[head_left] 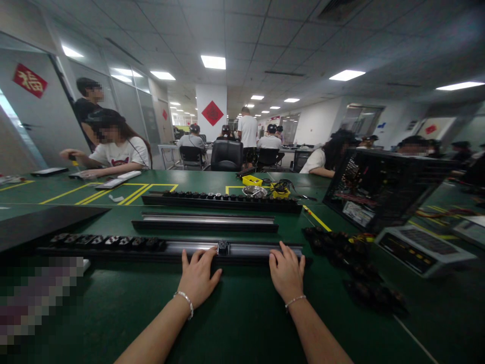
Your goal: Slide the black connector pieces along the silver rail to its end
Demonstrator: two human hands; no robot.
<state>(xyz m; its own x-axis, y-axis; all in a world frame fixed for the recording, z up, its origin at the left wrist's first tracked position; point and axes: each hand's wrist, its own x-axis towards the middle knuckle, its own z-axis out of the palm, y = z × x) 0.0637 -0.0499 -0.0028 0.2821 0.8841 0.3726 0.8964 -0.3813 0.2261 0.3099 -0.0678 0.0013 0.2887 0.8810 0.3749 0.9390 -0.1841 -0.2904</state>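
A long black rail with a silvery channel (250, 250) lies across the green table in front of me. My left hand (199, 275) rests on its near edge, fingers spread, beside a small black block (223, 247) seated in the channel. Further right, my right hand (287, 270) touches the rail near its right end, fingers apart. Several black blocks (111, 241) stand in a row in the rail's left part. Behind it lies a shorter rail (208, 221) without blocks, and beyond that another rail (223, 202) filled with small parts.
Black parts (356, 263) lie in a heap at the right, near a grey-and-black device (422, 247) and an open computer case (379, 187). Yellow trays (252, 180) and a metal dish (254, 191) sit further back. People are seated around the table.
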